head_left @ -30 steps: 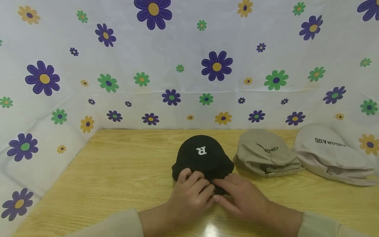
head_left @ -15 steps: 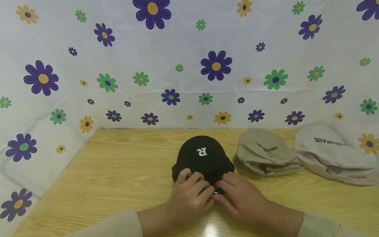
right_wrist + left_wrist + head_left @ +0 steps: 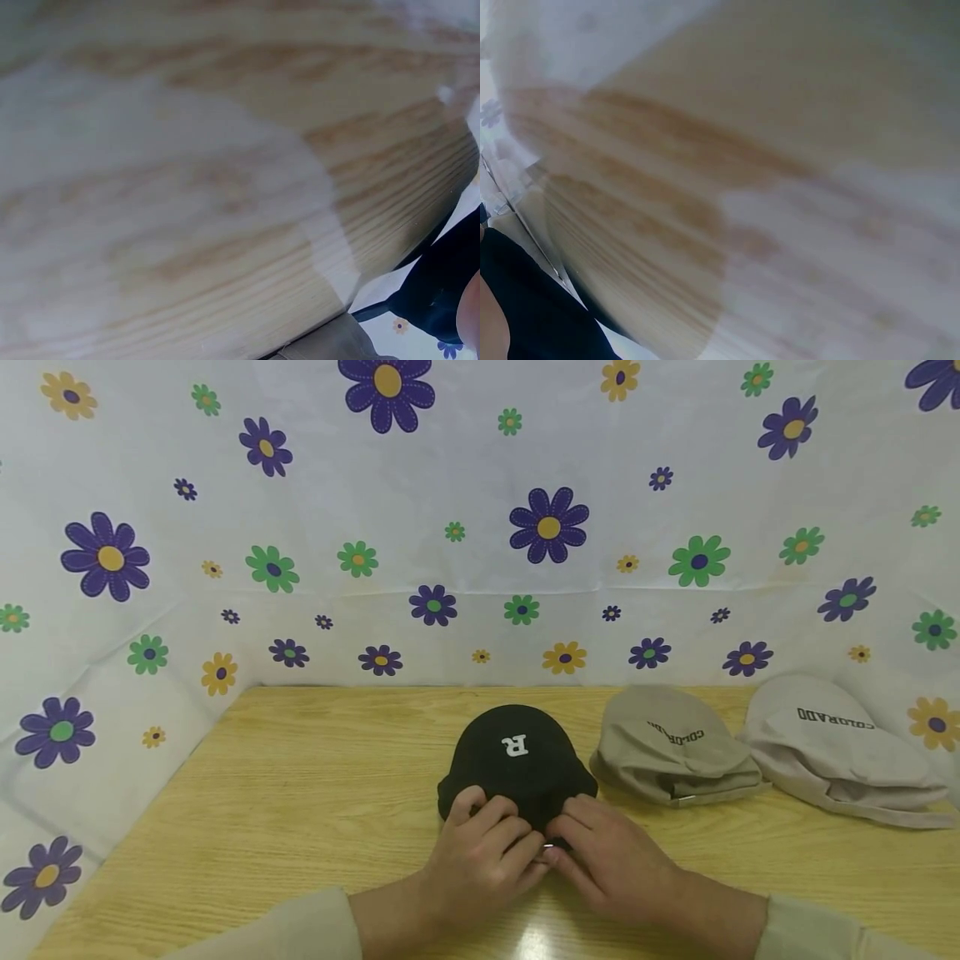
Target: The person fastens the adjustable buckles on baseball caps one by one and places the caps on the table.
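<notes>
A black cap (image 3: 480, 760) with a white letter R sits on the table in the head view, its near edge towards me. My left hand (image 3: 483, 860) grips that edge with curled fingers. Beside it, my right hand (image 3: 618, 860) pinches the same edge between thumb and fingers. A small shiny metal piece (image 3: 548, 846) shows between the two hands, at the right thumb tip. The fingers cover most of the strap area. Dark fabric of the cap (image 3: 532, 300) fills the lower left corner of the left wrist view, and the cap (image 3: 442, 277) appears at lower right in the right wrist view.
To the right of the black cap stands a tan cap (image 3: 675, 722) lettered COLORADO, with a paler cap (image 3: 832, 752) close beyond it. The wooden table (image 3: 300, 760) ends at a white cloth (image 3: 465, 477) printed with flowers.
My right fingers have shifted slightly right and drawn in on the edge, and the metal piece has come into sight. The black cap has moved very slightly right. The left hand has hardly moved.
</notes>
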Demonstrator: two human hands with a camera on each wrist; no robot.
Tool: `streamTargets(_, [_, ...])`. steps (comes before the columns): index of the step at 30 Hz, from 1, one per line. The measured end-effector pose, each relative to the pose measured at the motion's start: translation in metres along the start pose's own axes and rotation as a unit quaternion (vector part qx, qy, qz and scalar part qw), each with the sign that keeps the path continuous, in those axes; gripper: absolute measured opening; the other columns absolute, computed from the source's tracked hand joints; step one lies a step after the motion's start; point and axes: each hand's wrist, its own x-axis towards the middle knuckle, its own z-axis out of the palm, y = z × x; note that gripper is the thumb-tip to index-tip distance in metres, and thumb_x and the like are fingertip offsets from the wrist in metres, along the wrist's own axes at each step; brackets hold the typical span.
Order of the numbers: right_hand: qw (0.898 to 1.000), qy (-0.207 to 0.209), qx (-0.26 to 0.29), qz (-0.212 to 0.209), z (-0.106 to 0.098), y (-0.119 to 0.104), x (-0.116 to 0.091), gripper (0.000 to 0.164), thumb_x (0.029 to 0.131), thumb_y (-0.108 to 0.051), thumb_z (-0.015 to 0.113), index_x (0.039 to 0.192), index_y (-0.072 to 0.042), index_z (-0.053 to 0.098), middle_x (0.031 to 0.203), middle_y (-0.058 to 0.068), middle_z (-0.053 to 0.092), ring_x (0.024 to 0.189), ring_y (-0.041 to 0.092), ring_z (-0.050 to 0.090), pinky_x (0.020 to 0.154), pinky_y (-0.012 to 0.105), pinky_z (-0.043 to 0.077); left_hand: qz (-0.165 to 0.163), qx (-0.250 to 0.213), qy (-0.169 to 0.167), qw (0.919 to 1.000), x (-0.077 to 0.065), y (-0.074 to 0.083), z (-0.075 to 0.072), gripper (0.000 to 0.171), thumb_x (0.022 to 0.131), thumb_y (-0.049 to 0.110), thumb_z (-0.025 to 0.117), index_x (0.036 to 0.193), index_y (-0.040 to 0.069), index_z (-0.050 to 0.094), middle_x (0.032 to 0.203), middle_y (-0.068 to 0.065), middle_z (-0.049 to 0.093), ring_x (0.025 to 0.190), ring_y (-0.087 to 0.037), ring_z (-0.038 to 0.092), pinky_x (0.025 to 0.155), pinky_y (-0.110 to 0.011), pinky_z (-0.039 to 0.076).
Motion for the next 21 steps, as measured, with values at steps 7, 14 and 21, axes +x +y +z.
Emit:
streamTargets(7, [0.999, 0.012, 0.030, 0.037, 0.0004, -0.0027, -0.0009, 0.014, 0.103, -0.021, 0.051, 0.102, -0.014, 0.062, 0.086, -0.011, 0.052, 0.075, 0.002, 0.044, 0.071, 0.014, 0.039, -0.027, -0.003, 0.002, 0.9996, -0.0010, -0.0022, -0.0008, 0.021, 0.087, 0.024, 0.064, 0.069, 0.015, 0.069, 0.068, 0.005, 0.065, 0.070, -0.016, 0.057, 0.078, -0.042, 0.033])
streamTargets(14, [0.999, 0.013, 0.012, 0.051, 0.0003, -0.0055, -0.0026, 0.020, 0.104, -0.027, 0.051, 0.112, -0.014, 0.064, 0.087, -0.010, 0.059, 0.076, 0.002, 0.050, 0.071, 0.018, 0.044, -0.035, -0.008, -0.012, 0.9993, -0.0014, -0.0029, -0.0021, 0.017, 0.085, 0.024, 0.066, 0.071, 0.015, 0.070, 0.070, 0.005, 0.065, 0.072, -0.017, 0.057, 0.079, -0.043, 0.033])
streamTargets(21, [0.997, -0.016, 0.015, 0.072, 0.0009, -0.0075, -0.0028, 0.021, 0.100, -0.022, 0.059, 0.118, -0.014, 0.067, 0.089, -0.010, 0.063, 0.077, 0.001, 0.053, 0.070, 0.018, 0.047, -0.034, -0.004, 0.002, 0.9994, -0.0009, -0.0055, -0.0014, 0.010, 0.079, 0.020, 0.069, 0.070, 0.014, 0.070, 0.069, 0.005, 0.065, 0.071, -0.016, 0.057, 0.079, -0.044, 0.034])
